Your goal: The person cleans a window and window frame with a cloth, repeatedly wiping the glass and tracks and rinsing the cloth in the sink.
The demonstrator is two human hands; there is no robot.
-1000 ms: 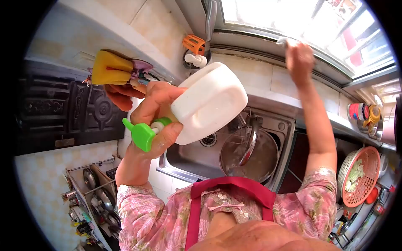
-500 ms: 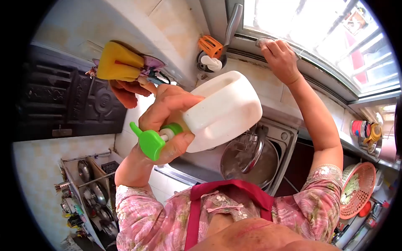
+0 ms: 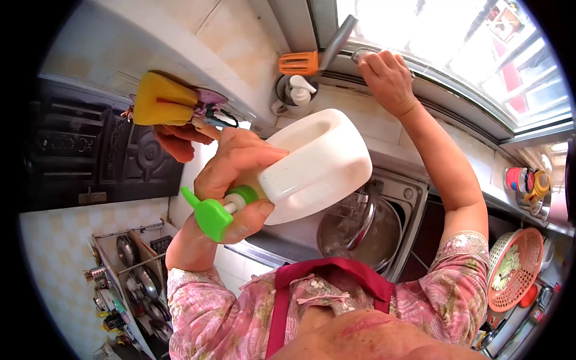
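Note:
My left hand (image 3: 237, 174) is wrapped round the neck of a large white pump bottle (image 3: 321, 165), which is tilted on its side with its green pump head (image 3: 213, 219) toward the lower left. Over at the window, my right hand (image 3: 389, 81) presses a greyish rag (image 3: 360, 55) against the window frame (image 3: 444, 84). Most of the rag is hidden under my closed fingers. Left of that hand, an orange slotted utensil (image 3: 298, 63) and a grey-handled tool (image 3: 339, 43) stand in the corner, beside a white pump dispenser (image 3: 300, 90).
Below the bottle, a metal pot (image 3: 360, 240) sits in the sink under the curved tap (image 3: 364, 222). Yellow and orange gloves (image 3: 162, 99) hang at the left wall. Dish racks (image 3: 135, 273) stand lower left; a pink colander (image 3: 516, 270) holding pale pieces is at the right.
My right hand has slid left along the window frame with the rag. The bottle stays in my left hand, slightly lower in view, and the whole view has shifted a little.

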